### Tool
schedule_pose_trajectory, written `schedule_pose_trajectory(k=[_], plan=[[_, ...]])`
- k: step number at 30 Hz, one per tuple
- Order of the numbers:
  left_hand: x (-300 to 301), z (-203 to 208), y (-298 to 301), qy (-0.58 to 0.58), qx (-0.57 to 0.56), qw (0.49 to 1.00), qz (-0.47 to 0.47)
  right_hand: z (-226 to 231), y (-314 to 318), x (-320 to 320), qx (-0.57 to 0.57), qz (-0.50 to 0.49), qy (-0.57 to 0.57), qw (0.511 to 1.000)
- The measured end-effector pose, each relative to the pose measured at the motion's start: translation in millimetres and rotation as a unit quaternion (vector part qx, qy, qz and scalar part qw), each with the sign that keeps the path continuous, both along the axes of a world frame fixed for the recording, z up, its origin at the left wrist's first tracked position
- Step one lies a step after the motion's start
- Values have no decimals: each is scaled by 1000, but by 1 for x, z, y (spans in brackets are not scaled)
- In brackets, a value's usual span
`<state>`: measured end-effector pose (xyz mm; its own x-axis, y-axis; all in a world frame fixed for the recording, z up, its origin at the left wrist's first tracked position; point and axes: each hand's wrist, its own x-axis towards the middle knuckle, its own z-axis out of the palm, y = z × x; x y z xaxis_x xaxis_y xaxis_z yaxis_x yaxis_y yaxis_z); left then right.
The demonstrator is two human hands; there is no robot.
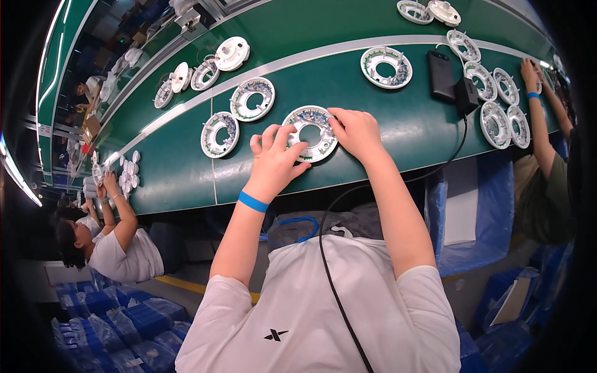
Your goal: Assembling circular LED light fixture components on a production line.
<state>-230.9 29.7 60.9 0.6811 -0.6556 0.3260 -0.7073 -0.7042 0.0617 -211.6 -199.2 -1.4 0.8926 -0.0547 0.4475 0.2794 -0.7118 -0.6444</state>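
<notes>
A white ring point(327, 138) with a circuit board inside lies on the green table point(168, 171), at the near edge, directly in front of the person. The left hand point(272, 155) is at its left side, fingers curved and spread wide, thumb apart near the lower rim; whether the fingertips press on the ring I cannot tell. The right hand point(356, 132) is at the upper right rim, fingers bent close together and touching it; I cannot tell whether they pinch it. A blue band point(254, 201) circles the left wrist.

Two similar rings lie to the left, the lower ring point(232, 127) just beside the upper ring point(266, 94). Another ring point(403, 69) sits farther back on the right. Beyond it are a flat black case point(441, 76) and a black block point(466, 97) with a cable point(461, 146), next to a cluster of rings point(506, 86).

Past the pale strip, round white covers point(232, 55) lie among more rings. Co-workers' hands show at the far left and far right.
</notes>
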Motion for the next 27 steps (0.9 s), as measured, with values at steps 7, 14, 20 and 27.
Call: schedule_pose_trajectory(k=[7,14,20,27], plan=[[4,2,-2,26,15,1000,8,-1,-1,1,5,2,-20,1000],[7,2,0,33,28,999,-15,-1,-2,0,7,2,-20,1000],[11,-4,4,62,53,996,-32,0,-1,0,8,8,-14,1000],[22,10,11,95,17,992,-83,0,-2,-1,14,12,-14,1000]])
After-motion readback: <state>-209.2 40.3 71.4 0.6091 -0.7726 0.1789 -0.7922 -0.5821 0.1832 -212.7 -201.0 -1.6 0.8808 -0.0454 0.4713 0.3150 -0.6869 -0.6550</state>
